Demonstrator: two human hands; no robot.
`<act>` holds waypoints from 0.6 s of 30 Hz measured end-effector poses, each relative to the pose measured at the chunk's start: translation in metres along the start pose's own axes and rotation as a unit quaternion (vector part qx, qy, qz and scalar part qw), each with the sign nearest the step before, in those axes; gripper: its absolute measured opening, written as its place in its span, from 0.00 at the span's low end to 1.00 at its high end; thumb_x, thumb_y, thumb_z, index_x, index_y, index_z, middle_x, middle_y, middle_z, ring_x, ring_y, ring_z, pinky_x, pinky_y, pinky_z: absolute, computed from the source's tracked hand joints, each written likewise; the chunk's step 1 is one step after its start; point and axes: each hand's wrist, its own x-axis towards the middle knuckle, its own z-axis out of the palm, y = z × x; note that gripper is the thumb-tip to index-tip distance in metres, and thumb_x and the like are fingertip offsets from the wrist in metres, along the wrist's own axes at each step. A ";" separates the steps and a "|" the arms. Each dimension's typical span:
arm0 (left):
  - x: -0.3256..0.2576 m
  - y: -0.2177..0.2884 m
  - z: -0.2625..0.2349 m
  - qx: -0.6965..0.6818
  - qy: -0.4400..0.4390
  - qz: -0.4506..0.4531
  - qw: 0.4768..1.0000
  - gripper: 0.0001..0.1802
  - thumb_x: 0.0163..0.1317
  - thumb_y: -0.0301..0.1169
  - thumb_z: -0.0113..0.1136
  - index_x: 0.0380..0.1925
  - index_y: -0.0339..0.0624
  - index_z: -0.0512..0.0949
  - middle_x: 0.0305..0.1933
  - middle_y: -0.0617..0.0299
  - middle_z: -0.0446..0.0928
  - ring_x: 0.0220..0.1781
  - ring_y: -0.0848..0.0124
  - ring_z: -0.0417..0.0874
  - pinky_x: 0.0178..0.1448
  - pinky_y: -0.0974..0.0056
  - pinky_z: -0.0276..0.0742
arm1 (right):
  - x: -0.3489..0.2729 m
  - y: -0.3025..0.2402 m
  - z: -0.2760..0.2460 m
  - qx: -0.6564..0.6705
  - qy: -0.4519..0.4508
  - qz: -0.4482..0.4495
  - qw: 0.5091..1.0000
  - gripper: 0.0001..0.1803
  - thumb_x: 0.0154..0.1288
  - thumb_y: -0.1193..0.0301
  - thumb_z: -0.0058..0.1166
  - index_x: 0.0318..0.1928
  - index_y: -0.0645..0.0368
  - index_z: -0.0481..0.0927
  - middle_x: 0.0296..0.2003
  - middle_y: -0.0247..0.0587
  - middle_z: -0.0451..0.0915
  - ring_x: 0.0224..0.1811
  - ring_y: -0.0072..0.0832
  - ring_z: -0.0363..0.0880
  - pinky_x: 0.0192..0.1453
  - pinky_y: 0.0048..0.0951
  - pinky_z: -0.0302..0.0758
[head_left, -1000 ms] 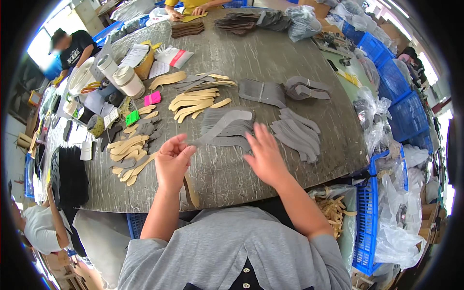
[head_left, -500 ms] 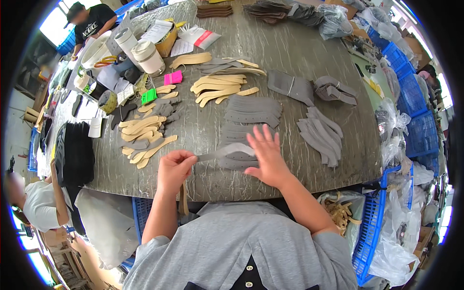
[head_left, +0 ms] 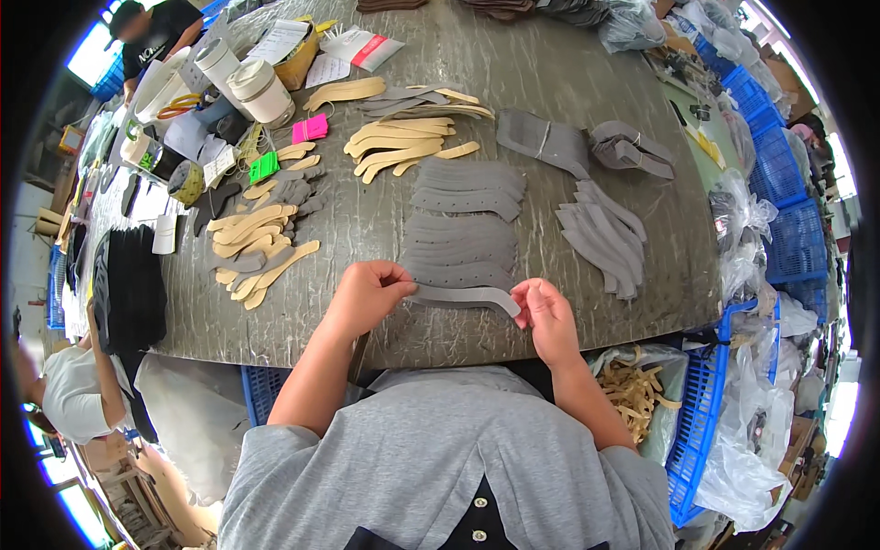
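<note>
A curved grey strip of leather-like material (head_left: 466, 293) is stretched between my two hands near the front of the table. My left hand (head_left: 371, 291) pinches its left end, and my right hand (head_left: 548, 316) has its right end between thumb and fingers. Right behind the strip lie overlapping rows of similar grey pieces (head_left: 463, 246) with small holes along them. A narrow dark strip (head_left: 358, 356) hangs below my left hand at the table edge; what holds it is hidden.
Tan and grey strips (head_left: 261, 247) lie left, with more tan strips (head_left: 399, 137) farther back. Grey bundles (head_left: 543, 142) and loose grey pieces (head_left: 600, 234) sit right. White containers (head_left: 261, 92) stand far left. A blue basket (head_left: 701, 422) is at right. Two people work on the left.
My right hand, spread open before, has come down and closed on the strip's right end. My left hand has moved right, and the strip now lies lower, in front of the grey rows.
</note>
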 end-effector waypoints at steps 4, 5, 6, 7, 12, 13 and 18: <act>0.001 -0.005 0.000 0.002 0.006 0.015 1.000 0.07 0.55 0.29 0.68 0.30 0.35 0.84 0.22 0.67 0.79 0.24 0.81 0.73 0.29 0.70 0.71 | 0.000 0.006 -0.003 -0.004 -0.012 -0.018 1.000 0.06 0.65 0.76 0.60 0.40 0.62 0.77 0.31 0.30 0.78 0.32 0.15 0.74 0.38 0.19 0.72; 0.001 -0.005 0.001 0.003 0.003 0.018 1.000 0.06 0.55 0.27 0.68 0.30 0.35 0.84 0.22 0.67 0.78 0.23 0.82 0.73 0.28 0.71 0.70 | 0.000 0.007 -0.002 -0.034 -0.007 -0.023 0.999 0.06 0.65 0.76 0.60 0.40 0.62 0.77 0.31 0.30 0.78 0.32 0.15 0.74 0.38 0.19 0.72; 0.001 -0.005 0.002 0.004 0.000 0.020 1.000 0.05 0.55 0.26 0.68 0.29 0.36 0.84 0.21 0.68 0.78 0.23 0.82 0.73 0.27 0.72 0.69 | 0.001 0.010 -0.002 -0.072 0.007 -0.036 0.997 0.06 0.64 0.77 0.61 0.39 0.62 0.77 0.30 0.30 0.78 0.31 0.15 0.74 0.36 0.19 0.72; 0.002 -0.006 0.003 0.004 -0.003 0.023 1.000 0.04 0.55 0.25 0.68 0.28 0.36 0.84 0.21 0.69 0.77 0.22 0.83 0.73 0.27 0.73 0.68 | 0.003 0.014 -0.003 -0.110 0.022 -0.050 0.992 0.06 0.63 0.78 0.61 0.39 0.62 0.77 0.30 0.30 0.78 0.30 0.14 0.73 0.35 0.18 0.71; 0.003 -0.009 0.008 0.043 0.008 0.036 0.998 0.07 0.54 0.27 0.68 0.30 0.34 0.84 0.21 0.66 0.78 0.24 0.80 0.74 0.29 0.70 0.71 | 0.006 0.008 0.003 -0.286 0.062 -0.068 0.954 0.06 0.60 0.79 0.62 0.37 0.63 0.78 0.26 0.31 0.78 0.28 0.14 0.74 0.33 0.19 0.72; 0.003 -0.008 0.008 0.056 0.011 0.035 0.998 0.07 0.54 0.27 0.68 0.30 0.34 0.84 0.21 0.65 0.78 0.24 0.80 0.74 0.30 0.69 0.71 | 0.006 0.007 0.005 -0.299 0.066 -0.064 0.950 0.07 0.59 0.79 0.62 0.36 0.63 0.77 0.26 0.31 0.79 0.28 0.14 0.74 0.32 0.19 0.72; 0.006 -0.011 0.011 0.068 0.008 0.021 0.997 0.09 0.53 0.29 0.68 0.31 0.34 0.84 0.22 0.61 0.80 0.26 0.77 0.76 0.32 0.67 0.73 | 0.007 0.007 0.005 -0.322 0.062 -0.060 0.943 0.08 0.58 0.79 0.62 0.37 0.64 0.77 0.25 0.33 0.79 0.27 0.14 0.74 0.31 0.21 0.72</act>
